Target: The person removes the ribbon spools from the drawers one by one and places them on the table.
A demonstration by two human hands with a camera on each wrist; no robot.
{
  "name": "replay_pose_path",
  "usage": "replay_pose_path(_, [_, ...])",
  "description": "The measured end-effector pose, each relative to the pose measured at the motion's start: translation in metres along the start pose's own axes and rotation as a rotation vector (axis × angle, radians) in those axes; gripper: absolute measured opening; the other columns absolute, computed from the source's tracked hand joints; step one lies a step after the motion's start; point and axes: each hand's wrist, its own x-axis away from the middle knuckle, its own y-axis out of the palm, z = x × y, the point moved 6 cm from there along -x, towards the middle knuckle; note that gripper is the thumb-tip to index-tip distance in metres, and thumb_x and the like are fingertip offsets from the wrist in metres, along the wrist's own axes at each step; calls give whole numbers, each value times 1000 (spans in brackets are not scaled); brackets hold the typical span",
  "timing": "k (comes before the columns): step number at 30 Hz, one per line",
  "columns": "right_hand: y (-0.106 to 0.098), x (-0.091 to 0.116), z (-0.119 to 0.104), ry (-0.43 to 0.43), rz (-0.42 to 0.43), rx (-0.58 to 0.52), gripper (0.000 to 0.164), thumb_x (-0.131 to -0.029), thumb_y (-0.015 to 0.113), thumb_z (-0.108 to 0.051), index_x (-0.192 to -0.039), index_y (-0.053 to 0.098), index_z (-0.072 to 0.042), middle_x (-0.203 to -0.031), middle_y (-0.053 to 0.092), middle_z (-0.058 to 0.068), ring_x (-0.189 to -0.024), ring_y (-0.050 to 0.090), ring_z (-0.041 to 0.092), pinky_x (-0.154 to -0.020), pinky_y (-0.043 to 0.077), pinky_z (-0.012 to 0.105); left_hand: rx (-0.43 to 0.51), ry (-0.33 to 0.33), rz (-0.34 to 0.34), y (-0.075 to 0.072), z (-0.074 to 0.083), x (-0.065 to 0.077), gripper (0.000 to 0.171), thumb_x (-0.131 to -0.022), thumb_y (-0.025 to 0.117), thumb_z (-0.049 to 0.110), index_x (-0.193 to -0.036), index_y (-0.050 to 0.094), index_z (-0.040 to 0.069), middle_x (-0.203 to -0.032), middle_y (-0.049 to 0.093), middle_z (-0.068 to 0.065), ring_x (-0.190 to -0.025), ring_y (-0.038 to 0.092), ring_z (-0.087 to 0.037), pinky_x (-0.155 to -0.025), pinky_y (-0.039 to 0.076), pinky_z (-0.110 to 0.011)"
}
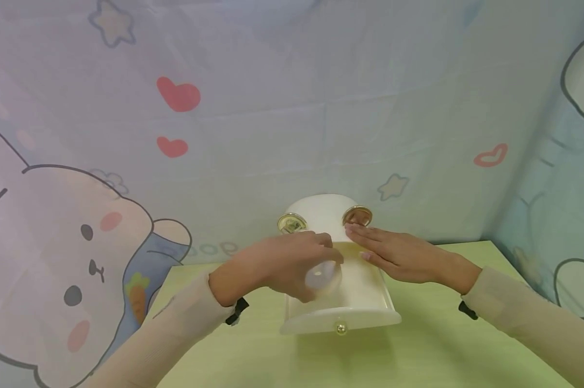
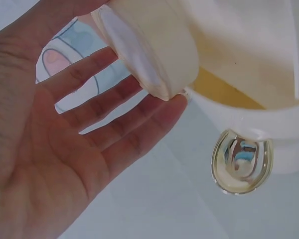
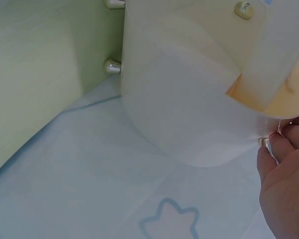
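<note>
A white rounded box (image 1: 323,207) stands on the table with its drawer (image 1: 362,293) pulled out; a gold knob (image 1: 341,327) sits on the drawer front. My left hand (image 1: 294,258) is over the drawer, with curled fingers and thumb holding a short cream cylinder (image 2: 177,59) with a whitish end face. What the cylinder is cannot be told. On the box's right side, my right hand (image 1: 403,253) rests with its fingers nearly straight, beside a round gold fitting (image 1: 357,215). The right wrist view has its fingertips at the box's edge.
Another round gold fitting (image 1: 292,222) is on the box's left side. Small gold feet (image 3: 113,66) show under the box. The pale green table (image 1: 447,323) meets a printed cloth backdrop (image 1: 272,108) behind it and another cloth (image 1: 554,215) at the right.
</note>
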Motion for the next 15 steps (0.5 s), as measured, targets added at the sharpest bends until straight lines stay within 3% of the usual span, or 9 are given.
replay_pose_path(5, [1,-2,1,9,-5,-11,59,-113,41,-39,-167,27,-22,-175,24,-3,-159,34,26,-120,42,51,27,-63,24,-5,-7,11,61,-81,82,25,-138,63,20,-126,64,-1,-105,64,-18,-90,55,-32])
replay_pose_path(15, [1,-2,1,9,-3,-9,58,-114,40,-38,-167,27,-21,-175,24,-1,-159,34,26,-120,42,51,45,-97,94,-8,-20,36,61,-80,83,23,-138,65,16,-127,64,-4,-105,64,-19,-90,55,-31])
